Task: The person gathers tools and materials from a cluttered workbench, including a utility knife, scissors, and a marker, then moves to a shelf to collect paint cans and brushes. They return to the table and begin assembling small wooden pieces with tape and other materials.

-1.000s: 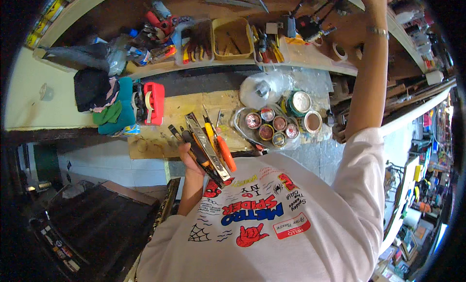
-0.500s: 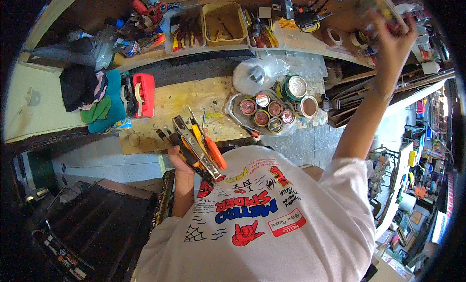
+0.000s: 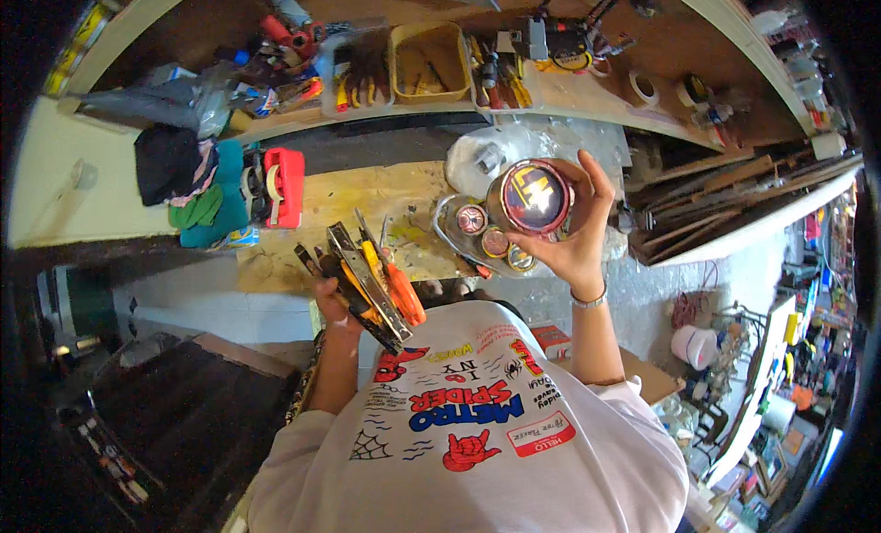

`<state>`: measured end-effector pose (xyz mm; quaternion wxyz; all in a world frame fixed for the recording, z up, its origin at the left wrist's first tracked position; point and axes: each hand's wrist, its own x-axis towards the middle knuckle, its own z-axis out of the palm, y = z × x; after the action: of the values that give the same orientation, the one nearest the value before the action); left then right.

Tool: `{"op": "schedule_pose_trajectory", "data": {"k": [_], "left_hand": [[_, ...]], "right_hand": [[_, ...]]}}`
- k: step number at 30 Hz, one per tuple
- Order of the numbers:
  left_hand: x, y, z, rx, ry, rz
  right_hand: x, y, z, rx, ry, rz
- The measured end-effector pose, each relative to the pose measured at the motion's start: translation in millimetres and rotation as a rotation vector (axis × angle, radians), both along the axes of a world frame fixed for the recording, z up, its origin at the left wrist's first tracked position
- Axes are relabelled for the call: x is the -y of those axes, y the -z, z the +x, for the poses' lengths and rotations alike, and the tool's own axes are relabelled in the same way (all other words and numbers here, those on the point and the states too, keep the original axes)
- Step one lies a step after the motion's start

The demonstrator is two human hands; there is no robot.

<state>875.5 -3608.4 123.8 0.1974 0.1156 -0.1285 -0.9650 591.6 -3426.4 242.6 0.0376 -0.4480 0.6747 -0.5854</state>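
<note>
My left hand [image 3: 332,304] is closed round a bundle of hand tools [image 3: 367,281] at the front edge of the worktable. Long metal pieces, slim shafts and orange and yellow handles stick out of it; the exact kinds are hard to make out. With thumb and fingers on its sides, my right hand [image 3: 587,230] grips a round tin [image 3: 535,199] with a dark, shiny lid and yellow markings. The tin is held up over the table and covers some of the smaller tins [image 3: 473,219] that sit in clear plastic. A crumpled clear plastic bag [image 3: 473,157] lies behind it.
A shelf at the back carries a yellow plastic tub [image 3: 429,91], trays of pliers, and a tape roll [image 3: 643,88]. A red tape dispenser [image 3: 287,189] and cloths [image 3: 170,166] lie at left. Wooden strips [image 3: 707,207] fill a rack at right.
My right hand has come from the right end of the shelf down over the table, now with the tin in it. My left hand keeps the tools in nearly the same place.
</note>
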Motion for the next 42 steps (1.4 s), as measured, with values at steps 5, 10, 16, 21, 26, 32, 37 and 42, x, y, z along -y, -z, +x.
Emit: {"op": "schedule_pose_trajectory", "data": {"k": [5,10,16,21,26,32,37,42], "left_hand": [[-43,42,24,0.061,-0.167,0.056],[-90,-12,16,-0.059,-0.193,0.096],[-100,2,47,-0.007,-0.373,0.104],[-77,-1,66,0.011,-0.454,0.117],[-29,-10,117,-0.028,-0.483,0.019],[37,-15,216,-0.085,-0.437,0.078],[89,-37,243,0.168,-0.497,-0.055],[117,-58,239,0.078,-0.557,-0.07]], "right_hand": [[6,-2,5,0.394,-0.137,-0.12],[20,8,7,0.323,-0.215,0.01],[70,-18,27,0.075,-0.288,0.033],[143,-87,58,-0.156,-0.341,-0.055],[264,-203,88,-0.385,-0.555,-0.067],[372,-331,157,-0.324,-0.282,-0.023],[497,-346,89,-0.736,0.229,-0.007],[510,-346,112,-0.672,0.231,0.297]]}}
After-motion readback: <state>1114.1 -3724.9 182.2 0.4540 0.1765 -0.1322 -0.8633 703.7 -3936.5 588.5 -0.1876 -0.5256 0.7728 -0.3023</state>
